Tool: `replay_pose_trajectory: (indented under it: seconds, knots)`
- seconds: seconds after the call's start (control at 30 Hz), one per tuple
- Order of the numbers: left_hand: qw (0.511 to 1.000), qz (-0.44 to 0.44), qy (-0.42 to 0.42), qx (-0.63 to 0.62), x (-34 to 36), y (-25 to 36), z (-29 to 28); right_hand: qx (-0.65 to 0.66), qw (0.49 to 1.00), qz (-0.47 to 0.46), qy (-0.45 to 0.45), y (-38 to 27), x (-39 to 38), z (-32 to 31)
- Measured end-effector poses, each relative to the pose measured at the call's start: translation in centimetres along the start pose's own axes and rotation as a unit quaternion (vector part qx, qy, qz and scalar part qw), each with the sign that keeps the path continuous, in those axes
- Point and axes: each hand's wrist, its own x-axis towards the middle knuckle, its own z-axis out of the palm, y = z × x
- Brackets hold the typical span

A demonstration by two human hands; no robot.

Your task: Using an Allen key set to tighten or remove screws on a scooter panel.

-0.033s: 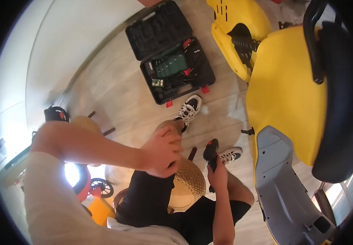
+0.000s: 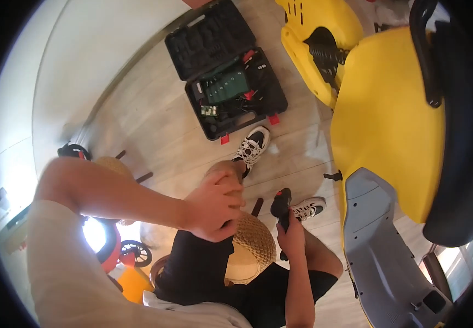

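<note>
A black power drill (image 2: 281, 206) with red trim is being held upright in the right hand (image 2: 291, 236), grip clamped around its handle, just above the right thigh. The left hand (image 2: 214, 206) is being rested, fingers curled with nothing visible inside, on the raised left knee. The drill would best be kept steady and aimed away from the legs.

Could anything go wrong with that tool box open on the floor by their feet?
Maybe. The open tool case lies right beside the front shoe, so a foot could bump or trip on it. The right hand holds a black power tool close to the leg, which it could knock.
</note>
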Motion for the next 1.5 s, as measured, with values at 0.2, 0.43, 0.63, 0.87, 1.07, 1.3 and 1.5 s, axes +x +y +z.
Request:
replay_pose_trajectory:
  seconds: [0.2,0.43,0.63,0.87,1.07,1.3,1.5]
  knots:
    - [0.981,0.187,0.048,0.009,3.1,-3.5,0.2,-0.024,0.996,-0.08,-0.011,2.5,0.7,-0.4]
    - [0.939,0.314,0.136,0.022,5.9,-1.0,4.0,-0.126,0.986,-0.064,0.094,4.9,-0.1,2.2]
    - [0.884,0.129,0.402,-0.2,1.3,1.4,10.0,-0.048,0.973,-0.095,0.203,8.3,-2.6,7.3]
    - [0.839,-0.235,0.346,-0.349,-5.9,-14.9,20.0,-0.062,0.971,-0.131,0.188,13.1,3.0,12.9]
    - [0.601,-0.566,0.304,-0.475,-8.0,-31.3,25.6,-0.151,0.983,-0.002,0.106,15.2,7.1,15.7]
    - [0.273,-0.507,0.362,-0.733,-3.8,-39.3,30.3,-0.123,0.988,0.084,0.047,16.9,6.1,16.6]
    - [0.101,-0.406,0.452,-0.788,2.3,-40.1,33.1,-0.097,0.989,0.105,0.032,17.0,5.7,16.0]
